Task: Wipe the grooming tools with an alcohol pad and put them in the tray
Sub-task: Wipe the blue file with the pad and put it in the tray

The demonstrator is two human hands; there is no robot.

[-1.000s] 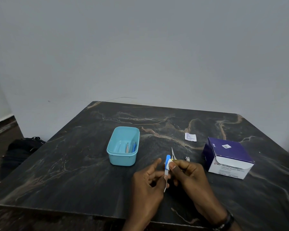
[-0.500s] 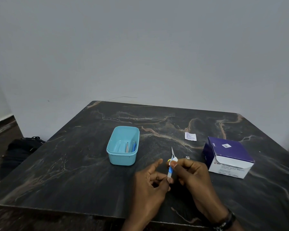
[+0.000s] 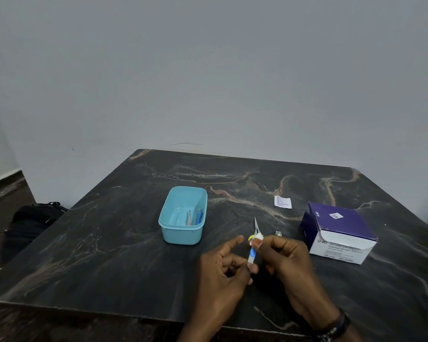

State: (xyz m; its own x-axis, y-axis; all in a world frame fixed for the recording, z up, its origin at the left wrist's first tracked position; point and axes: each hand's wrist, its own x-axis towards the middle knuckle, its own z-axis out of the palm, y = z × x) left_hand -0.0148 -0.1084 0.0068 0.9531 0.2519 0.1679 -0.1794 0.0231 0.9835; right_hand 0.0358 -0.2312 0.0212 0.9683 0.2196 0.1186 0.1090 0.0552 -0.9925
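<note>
My left hand (image 3: 220,275) pinches the lower end of a slim blue and white grooming tool (image 3: 252,255), which stands nearly upright over the table's front middle. My right hand (image 3: 289,265) pinches a small white alcohol pad (image 3: 258,239) round the tool's upper end. Left of the hands stands a teal tray (image 3: 181,234) holding tweezers (image 3: 188,217) and a blue-handled tool (image 3: 199,215). Just behind my fingers lie small scissors (image 3: 255,224), with a silver tip and a yellow handle partly hidden. A small metal piece (image 3: 278,233) lies to their right.
A purple and white alcohol swab box (image 3: 339,230) sits at the right of the dark marble table (image 3: 109,243). A torn white pad wrapper (image 3: 282,201) lies behind it. A black bag (image 3: 27,223) is on the floor at the left. A grey wall stands behind.
The pad in my right hand has slid from below the tool's blue part up to its top end. My left hand has kept its pinch on the lower end.
</note>
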